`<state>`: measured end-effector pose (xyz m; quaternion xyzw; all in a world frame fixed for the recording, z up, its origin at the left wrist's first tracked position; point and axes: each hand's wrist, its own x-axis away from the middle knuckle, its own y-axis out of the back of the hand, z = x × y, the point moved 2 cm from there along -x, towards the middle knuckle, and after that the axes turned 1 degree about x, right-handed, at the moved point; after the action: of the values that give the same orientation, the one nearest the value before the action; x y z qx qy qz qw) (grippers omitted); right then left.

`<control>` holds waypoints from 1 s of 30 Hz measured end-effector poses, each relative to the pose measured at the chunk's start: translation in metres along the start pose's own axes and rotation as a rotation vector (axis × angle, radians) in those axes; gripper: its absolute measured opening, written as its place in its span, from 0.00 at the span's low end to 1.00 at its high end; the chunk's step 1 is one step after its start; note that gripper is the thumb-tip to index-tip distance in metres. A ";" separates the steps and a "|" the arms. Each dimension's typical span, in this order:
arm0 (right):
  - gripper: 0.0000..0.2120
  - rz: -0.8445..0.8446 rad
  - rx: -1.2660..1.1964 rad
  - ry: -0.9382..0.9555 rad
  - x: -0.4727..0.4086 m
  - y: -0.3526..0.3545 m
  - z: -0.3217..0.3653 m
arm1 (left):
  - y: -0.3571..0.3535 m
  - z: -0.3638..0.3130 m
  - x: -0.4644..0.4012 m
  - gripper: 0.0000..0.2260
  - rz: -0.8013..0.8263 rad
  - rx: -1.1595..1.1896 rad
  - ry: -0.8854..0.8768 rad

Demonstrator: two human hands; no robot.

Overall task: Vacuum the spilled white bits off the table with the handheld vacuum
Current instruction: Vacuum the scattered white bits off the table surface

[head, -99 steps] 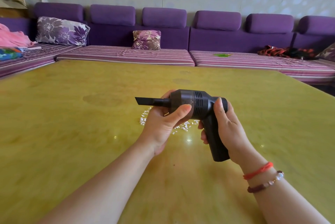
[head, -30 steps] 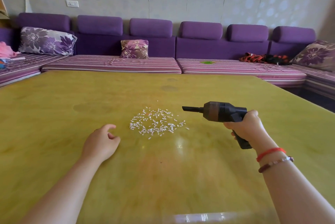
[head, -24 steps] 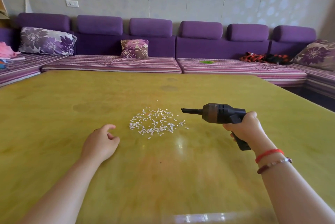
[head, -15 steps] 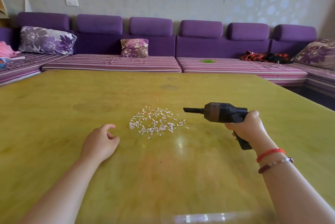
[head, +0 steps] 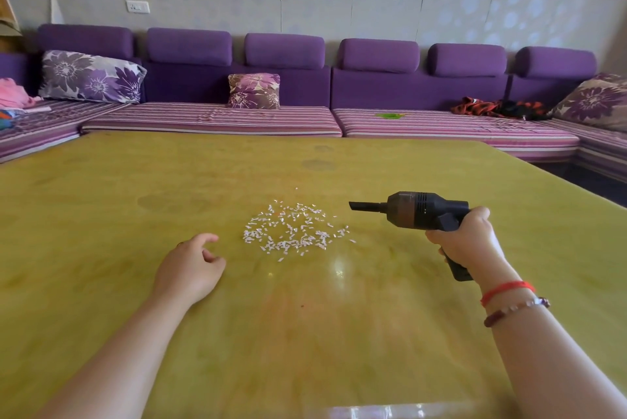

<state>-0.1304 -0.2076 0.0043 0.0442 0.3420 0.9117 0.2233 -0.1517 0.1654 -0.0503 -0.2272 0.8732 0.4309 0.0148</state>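
Observation:
A patch of small white bits (head: 292,228) lies scattered on the yellow-green table (head: 101,201), near its middle. My right hand (head: 470,238) grips the handle of a black handheld vacuum (head: 417,214), held above the table to the right of the bits. Its narrow nozzle points left, level, and ends just short of the patch's right edge. My left hand (head: 190,269) rests on the table left of the bits, fingers loosely curled, holding nothing.
A purple corner sofa (head: 210,120) with striped seats wraps around the table's far and side edges. Floral cushions (head: 254,91), a pink cloth (head: 13,98) and a red-black cloth (head: 492,108) lie on it. The table's right edge (head: 556,181) drops to a dark gap.
Earlier both hands held the vacuum over the bits. Since then my left hand has let go and rests on the table. In the last second the vacuum has hardly moved.

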 end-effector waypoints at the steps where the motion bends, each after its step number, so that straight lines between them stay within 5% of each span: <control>1: 0.21 -0.001 0.002 0.000 0.000 0.000 0.000 | 0.000 0.000 0.000 0.17 -0.001 -0.001 -0.002; 30: 0.20 -0.066 0.130 0.016 -0.011 -0.004 -0.020 | -0.001 0.000 0.000 0.17 0.002 -0.041 -0.013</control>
<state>-0.1234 -0.2217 -0.0132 0.0399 0.4038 0.8800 0.2471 -0.1511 0.1653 -0.0513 -0.2236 0.8643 0.4502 0.0156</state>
